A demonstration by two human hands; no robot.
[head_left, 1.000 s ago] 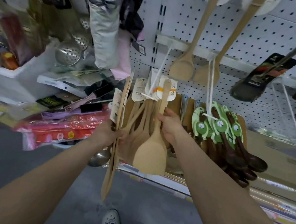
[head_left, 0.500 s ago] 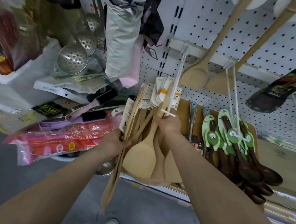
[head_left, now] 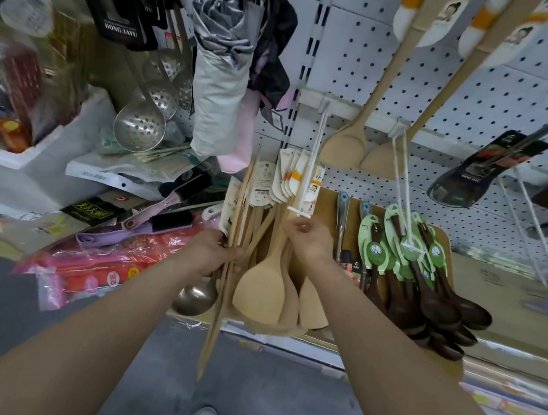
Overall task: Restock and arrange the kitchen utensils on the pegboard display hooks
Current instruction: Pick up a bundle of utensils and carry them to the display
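Several pale wooden spatulas (head_left: pixel 262 294) with white card labels hang bunched on a long white hook (head_left: pixel 310 170) of the white pegboard (head_left: pixel 359 57). My right hand (head_left: pixel 306 241) grips the handles of the front spatulas just below the hook's tip. My left hand (head_left: pixel 214 251) holds a bundle of long thin wooden utensils (head_left: pixel 222 303) edge-on, left of the hanging bunch. The bundle's lower ends reach well below my wrist.
Dark wooden spoons on green cards (head_left: pixel 427 277) hang on the neighbouring hook to the right. Two large wooden paddles (head_left: pixel 346 147) and a black spatula (head_left: pixel 465 180) hang higher up. Steel skimmers (head_left: pixel 139 125), a folded grey cloth (head_left: pixel 223 66) and a cluttered shelf of packets (head_left: pixel 91 262) crowd the left.
The view has shifted left and closer to the shelf. My right hand has moved up the spatula handles toward the hook's tip; my left hand keeps its bundle.
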